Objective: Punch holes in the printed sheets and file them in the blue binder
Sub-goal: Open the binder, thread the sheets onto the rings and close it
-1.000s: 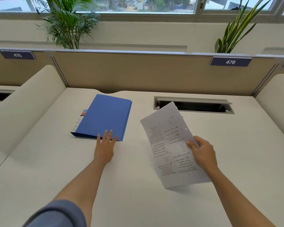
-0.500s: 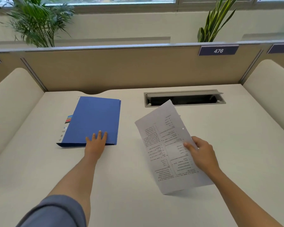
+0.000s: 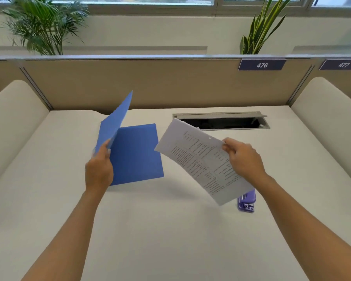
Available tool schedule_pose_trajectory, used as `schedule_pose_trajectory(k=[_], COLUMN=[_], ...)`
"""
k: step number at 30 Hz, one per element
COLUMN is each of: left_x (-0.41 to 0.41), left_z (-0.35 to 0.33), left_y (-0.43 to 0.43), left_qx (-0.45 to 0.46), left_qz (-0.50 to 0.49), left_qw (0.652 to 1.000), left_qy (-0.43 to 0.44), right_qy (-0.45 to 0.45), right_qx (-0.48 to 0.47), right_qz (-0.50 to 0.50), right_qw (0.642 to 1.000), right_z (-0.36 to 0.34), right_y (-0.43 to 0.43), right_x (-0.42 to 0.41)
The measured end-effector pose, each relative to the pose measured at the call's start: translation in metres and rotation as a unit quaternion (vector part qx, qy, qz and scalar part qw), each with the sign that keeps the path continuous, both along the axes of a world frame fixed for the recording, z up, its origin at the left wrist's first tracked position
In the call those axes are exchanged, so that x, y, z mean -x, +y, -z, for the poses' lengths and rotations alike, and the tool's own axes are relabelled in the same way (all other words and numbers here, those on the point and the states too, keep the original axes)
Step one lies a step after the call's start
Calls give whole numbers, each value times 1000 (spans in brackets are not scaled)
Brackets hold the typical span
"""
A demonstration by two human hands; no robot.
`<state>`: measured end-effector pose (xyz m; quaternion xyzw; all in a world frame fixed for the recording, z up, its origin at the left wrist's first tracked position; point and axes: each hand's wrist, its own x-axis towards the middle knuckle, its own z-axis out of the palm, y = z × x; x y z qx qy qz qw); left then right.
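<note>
Left hand (image 3: 98,171) grips the raised cover (image 3: 115,122) of the blue binder (image 3: 138,157), lying on the desk (image 3: 170,230) at its 2 o'clock. Right hand (image 3: 244,159) pinches the printed sheets (image 3: 199,159), held off the desk at its 9 o'clock, with a purple hole punch (image 3: 247,202) at 6 o'clock.

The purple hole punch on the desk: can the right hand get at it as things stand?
Probably not yet. The right hand grips the printed sheets, whose lower corner hides part of the hole punch; the left hand holds the blue binder open. Nothing else blocks it.
</note>
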<state>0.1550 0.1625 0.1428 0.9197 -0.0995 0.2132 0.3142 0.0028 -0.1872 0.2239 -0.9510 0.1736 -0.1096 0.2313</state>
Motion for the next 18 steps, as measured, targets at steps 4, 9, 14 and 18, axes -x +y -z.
schedule_pose_trajectory(k=[4, 9, 14, 18], left_x=[22, 50, 89, 109], left_z=[-16, -28, -28, -16], left_y=[9, 21, 35, 59], left_qx=[190, 454, 510, 496], left_qz=[-53, -96, -119, -184], left_qw=[980, 885, 852, 849], left_qy=[-5, 24, 15, 6], right_qy=[22, 110, 147, 131], right_qx=[67, 157, 244, 314], right_qz=[-48, -129, -218, -296], right_qw=[996, 973, 934, 892], right_z=[-20, -37, -45, -38], right_y=[-4, -2, 1, 9], right_x=[-19, -35, -52, -69])
